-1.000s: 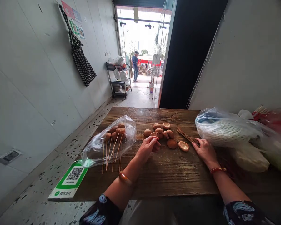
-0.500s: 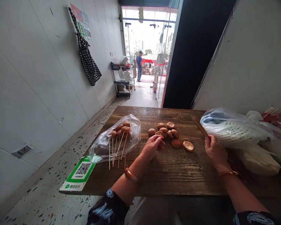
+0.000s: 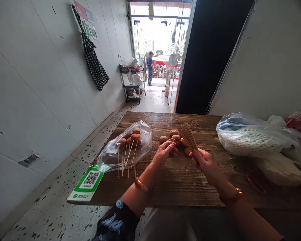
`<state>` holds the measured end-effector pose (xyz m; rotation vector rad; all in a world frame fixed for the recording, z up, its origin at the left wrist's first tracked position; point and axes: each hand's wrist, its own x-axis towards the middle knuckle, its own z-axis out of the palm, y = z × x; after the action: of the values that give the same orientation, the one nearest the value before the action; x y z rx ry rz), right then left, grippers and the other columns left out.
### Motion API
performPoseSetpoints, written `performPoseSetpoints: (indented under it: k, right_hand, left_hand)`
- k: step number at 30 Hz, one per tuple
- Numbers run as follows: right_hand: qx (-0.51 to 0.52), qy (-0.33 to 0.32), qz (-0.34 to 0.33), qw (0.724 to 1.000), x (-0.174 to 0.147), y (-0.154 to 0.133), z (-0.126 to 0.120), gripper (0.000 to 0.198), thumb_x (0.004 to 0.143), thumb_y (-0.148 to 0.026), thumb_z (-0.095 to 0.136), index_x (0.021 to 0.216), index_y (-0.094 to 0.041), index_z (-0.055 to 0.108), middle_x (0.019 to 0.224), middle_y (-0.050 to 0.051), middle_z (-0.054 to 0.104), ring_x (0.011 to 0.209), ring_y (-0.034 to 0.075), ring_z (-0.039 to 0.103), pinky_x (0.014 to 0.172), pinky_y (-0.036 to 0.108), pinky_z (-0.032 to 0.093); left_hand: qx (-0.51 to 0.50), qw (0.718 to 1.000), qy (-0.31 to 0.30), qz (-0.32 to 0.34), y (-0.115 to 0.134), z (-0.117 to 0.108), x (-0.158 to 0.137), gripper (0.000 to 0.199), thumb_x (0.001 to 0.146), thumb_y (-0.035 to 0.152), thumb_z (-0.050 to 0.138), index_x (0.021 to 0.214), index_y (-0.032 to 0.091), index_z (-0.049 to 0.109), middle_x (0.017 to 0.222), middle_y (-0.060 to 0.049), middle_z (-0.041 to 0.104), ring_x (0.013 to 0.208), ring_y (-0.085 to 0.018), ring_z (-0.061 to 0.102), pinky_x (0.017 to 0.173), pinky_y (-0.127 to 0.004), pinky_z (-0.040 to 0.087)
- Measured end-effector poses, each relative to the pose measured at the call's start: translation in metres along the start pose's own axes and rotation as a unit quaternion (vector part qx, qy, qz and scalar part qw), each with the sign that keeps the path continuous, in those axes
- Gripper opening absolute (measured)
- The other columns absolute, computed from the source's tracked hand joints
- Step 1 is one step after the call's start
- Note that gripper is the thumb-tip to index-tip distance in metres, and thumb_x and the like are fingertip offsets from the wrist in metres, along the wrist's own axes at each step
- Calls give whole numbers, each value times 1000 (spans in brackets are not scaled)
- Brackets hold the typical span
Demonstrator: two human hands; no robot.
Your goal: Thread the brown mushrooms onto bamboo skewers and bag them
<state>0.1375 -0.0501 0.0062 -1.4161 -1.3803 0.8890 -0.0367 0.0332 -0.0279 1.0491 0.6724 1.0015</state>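
My right hand (image 3: 203, 162) is closed around a bundle of thin wooden skewers (image 3: 186, 135), whose tips fan out up and to the left. To its left, my left hand (image 3: 165, 154) has its fingers curled in a pinch; whatever they hold, if anything, is hidden. Just beyond both hands lies a loose group of brown mushroom caps (image 3: 163, 139), partly covered by the skewers and the right hand. On the left, several skewered mushrooms (image 3: 135, 136) rest on a clear plastic bag (image 3: 146, 134), their sticks pointing toward me.
The wooden table (image 3: 162, 190) carries a green-and-white QR code sign (image 3: 86, 184) at its left corner. Clear bags (image 3: 250, 137) with white netting fill the right side, with a red object (image 3: 255, 182) before them. A cart (image 3: 132, 83) and a person (image 3: 149, 68) are near the doorway.
My right hand has brought the skewer bundle leftward from beside the bags to above the mushrooms. My left hand has stayed nearly in place. The view has shifted slightly.
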Motion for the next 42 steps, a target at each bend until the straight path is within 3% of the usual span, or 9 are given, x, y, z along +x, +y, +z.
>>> performPoseSetpoints:
  k: [5, 15, 24, 31, 37, 40, 42]
  right_hand:
    - [40, -24, 35, 998, -3, 7, 11, 46, 84, -64, 53, 75, -18, 57, 50, -6, 40, 43, 8, 31, 41, 23, 22]
    - [-3, -48, 29, 998, 0, 35, 18, 45, 80, -62, 60, 70, -19, 53, 48, -7, 42, 44, 8, 33, 44, 24, 25]
    - [-30, -43, 21, 998, -4, 32, 21, 46, 86, -63, 51, 78, -18, 57, 49, -6, 43, 45, 10, 36, 45, 25, 27]
    - [-141, -17, -48, 989, -6, 24, 20, 41, 90, -56, 46, 75, -19, 54, 56, -4, 46, 53, 13, 42, 51, 26, 33]
    - [-261, 32, -113, 958, -7, 32, -9, 40, 90, -53, 43, 67, -22, 52, 58, -1, 52, 57, 16, 48, 54, 27, 36]
    - [-302, 40, -73, 950, -6, 41, -41, 39, 92, -53, 41, 83, -21, 61, 64, 1, 62, 61, 18, 57, 56, 27, 39]
    - [-356, 85, -37, 930, 0, 49, -67, 42, 92, -54, 38, 90, -21, 64, 67, 2, 66, 62, 20, 60, 56, 28, 40]
  left_hand:
    - [-35, 999, 0, 29, 3, 3, -2, 46, 71, 53, 72, 93, 13, 64, 76, -3, 65, 56, -10, 60, 55, -22, 46]
    - [-96, 994, 13, 41, 0, 1, 0, 41, 62, 45, 82, 76, 11, 65, 69, -1, 64, 55, -8, 58, 55, -21, 46]
    - [-79, 994, 32, 61, -1, -1, 1, 38, 63, 44, 81, 67, 11, 62, 63, -1, 62, 52, -6, 52, 53, -20, 41]
    - [-52, 992, 64, 96, -4, 0, 3, 35, 68, 43, 76, 66, 13, 58, 63, 0, 59, 50, -5, 48, 49, -20, 38]
    - [-82, 975, 168, 119, -3, -11, 12, 33, 68, 40, 74, 65, 16, 52, 57, 4, 52, 46, -4, 43, 45, -18, 37]
    - [-101, 966, 200, 128, 0, -18, 15, 34, 70, 44, 70, 68, 18, 48, 56, 7, 47, 45, -3, 41, 46, -17, 38]
    - [-108, 968, 191, 119, 1, -18, 14, 36, 69, 45, 71, 69, 18, 48, 57, 7, 49, 44, -4, 41, 46, -18, 40]
